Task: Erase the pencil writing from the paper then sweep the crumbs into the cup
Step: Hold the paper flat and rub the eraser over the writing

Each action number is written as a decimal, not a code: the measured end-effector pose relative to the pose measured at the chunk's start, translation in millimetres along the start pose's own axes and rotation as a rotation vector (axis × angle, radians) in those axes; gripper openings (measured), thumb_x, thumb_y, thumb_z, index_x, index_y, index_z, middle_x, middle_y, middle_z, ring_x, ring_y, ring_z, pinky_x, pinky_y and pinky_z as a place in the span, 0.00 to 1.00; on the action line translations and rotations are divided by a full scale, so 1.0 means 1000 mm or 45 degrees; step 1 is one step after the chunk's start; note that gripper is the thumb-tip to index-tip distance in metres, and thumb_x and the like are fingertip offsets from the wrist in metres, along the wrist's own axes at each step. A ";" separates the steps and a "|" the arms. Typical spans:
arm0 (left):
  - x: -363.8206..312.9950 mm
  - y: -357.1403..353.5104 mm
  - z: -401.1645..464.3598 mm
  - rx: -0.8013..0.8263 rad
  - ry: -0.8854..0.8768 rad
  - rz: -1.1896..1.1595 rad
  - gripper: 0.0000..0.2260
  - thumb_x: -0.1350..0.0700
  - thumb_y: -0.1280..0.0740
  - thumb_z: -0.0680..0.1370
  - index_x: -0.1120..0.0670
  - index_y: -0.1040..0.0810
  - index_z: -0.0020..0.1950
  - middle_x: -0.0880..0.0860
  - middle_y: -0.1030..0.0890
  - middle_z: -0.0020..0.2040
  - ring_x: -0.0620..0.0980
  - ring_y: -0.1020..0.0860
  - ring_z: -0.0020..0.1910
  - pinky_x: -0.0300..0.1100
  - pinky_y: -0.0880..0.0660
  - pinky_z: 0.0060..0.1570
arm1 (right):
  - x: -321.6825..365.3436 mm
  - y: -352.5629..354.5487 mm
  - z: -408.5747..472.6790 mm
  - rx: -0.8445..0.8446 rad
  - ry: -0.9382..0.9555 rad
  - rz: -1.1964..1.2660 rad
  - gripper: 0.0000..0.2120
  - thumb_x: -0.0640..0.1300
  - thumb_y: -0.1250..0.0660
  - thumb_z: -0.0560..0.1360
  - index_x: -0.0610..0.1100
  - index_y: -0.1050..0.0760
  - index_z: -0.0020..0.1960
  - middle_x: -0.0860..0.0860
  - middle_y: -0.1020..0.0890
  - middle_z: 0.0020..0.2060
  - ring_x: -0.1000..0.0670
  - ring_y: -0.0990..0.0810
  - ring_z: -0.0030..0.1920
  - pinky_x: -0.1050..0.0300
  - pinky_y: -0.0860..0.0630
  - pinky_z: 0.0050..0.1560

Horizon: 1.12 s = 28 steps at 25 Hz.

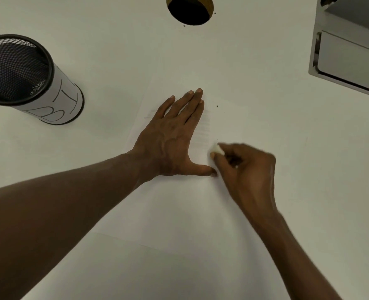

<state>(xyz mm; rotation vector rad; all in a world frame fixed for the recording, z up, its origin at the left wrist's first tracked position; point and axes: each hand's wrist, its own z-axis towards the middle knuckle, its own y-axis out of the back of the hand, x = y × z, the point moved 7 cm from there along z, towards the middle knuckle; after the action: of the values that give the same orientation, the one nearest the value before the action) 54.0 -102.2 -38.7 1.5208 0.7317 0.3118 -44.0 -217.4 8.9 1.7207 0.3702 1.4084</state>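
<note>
The left hand (175,135) lay flat on the paper (179,213), fingers straight and close together, thumb spread wide, most likely pinning the sheet so that it would not slide or crease under the rubbing. Just beside that thumb, the right hand (246,169) pinched a small white eraser (217,149) between thumb and fingertips, its end down on the sheet; the hand was blurred. Faint grey pencil lines (204,124) showed past the eraser, beside the left fingers, and a fainter trace showed left of that hand, so the erasing looked unfinished. A few dark specks lay near the writing, too small to tell as crumbs. The cup (27,79), a black mesh pot wrapped in white paper with drawn lines, stood upright well apart on the left of the table (265,245); something small and glinting lay at its bottom, unclear what. A round hole (189,9) opened in the table at the far edge, and a grey tray unit (350,50) sat at the far right.
</note>
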 end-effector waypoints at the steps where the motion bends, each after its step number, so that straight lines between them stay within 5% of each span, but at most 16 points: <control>1: 0.001 0.000 0.000 0.004 0.004 0.002 0.63 0.15 0.51 0.64 0.61 0.51 0.83 0.57 0.55 0.84 0.53 0.56 0.83 0.54 0.54 0.81 | 0.000 0.001 -0.005 0.009 -0.002 0.044 0.04 0.41 0.25 0.71 0.44 0.15 0.46 0.51 0.16 0.33 0.56 0.20 0.37 0.69 0.25 0.41; 5: -0.002 0.001 0.000 -0.003 -0.006 -0.011 0.64 0.15 0.51 0.64 0.62 0.51 0.83 0.58 0.55 0.84 0.54 0.56 0.83 0.54 0.54 0.81 | -0.005 0.005 0.053 -0.116 -0.021 -0.005 0.05 0.42 0.25 0.71 0.41 0.15 0.45 0.48 0.15 0.34 0.55 0.19 0.35 0.78 0.31 0.42; 11: 0.000 0.001 -0.001 0.010 0.002 0.009 0.64 0.14 0.52 0.63 0.61 0.52 0.83 0.57 0.56 0.84 0.53 0.56 0.83 0.54 0.55 0.81 | -0.011 0.003 0.004 -0.065 -0.111 0.144 0.07 0.42 0.24 0.71 0.45 0.15 0.49 0.58 0.18 0.34 0.58 0.18 0.37 0.75 0.26 0.42; 23: -0.001 0.001 0.000 0.014 0.006 -0.001 0.64 0.14 0.52 0.63 0.62 0.52 0.83 0.57 0.56 0.84 0.53 0.56 0.83 0.55 0.54 0.81 | -0.012 0.007 0.044 -0.112 -0.118 0.101 0.10 0.43 0.25 0.72 0.43 0.16 0.52 0.57 0.19 0.37 0.60 0.21 0.35 0.77 0.28 0.45; 28: -0.001 0.002 -0.001 0.001 0.009 0.011 0.63 0.15 0.52 0.64 0.62 0.51 0.83 0.58 0.54 0.84 0.54 0.55 0.83 0.55 0.53 0.81 | -0.003 0.003 -0.012 -0.017 0.023 0.085 0.08 0.39 0.24 0.71 0.43 0.16 0.50 0.52 0.15 0.37 0.57 0.20 0.36 0.71 0.26 0.42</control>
<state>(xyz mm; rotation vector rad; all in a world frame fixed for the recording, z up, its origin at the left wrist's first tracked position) 53.5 -102.0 -36.5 1.5249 0.7308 0.3232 -56.3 -216.5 9.0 1.7247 0.3155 1.4720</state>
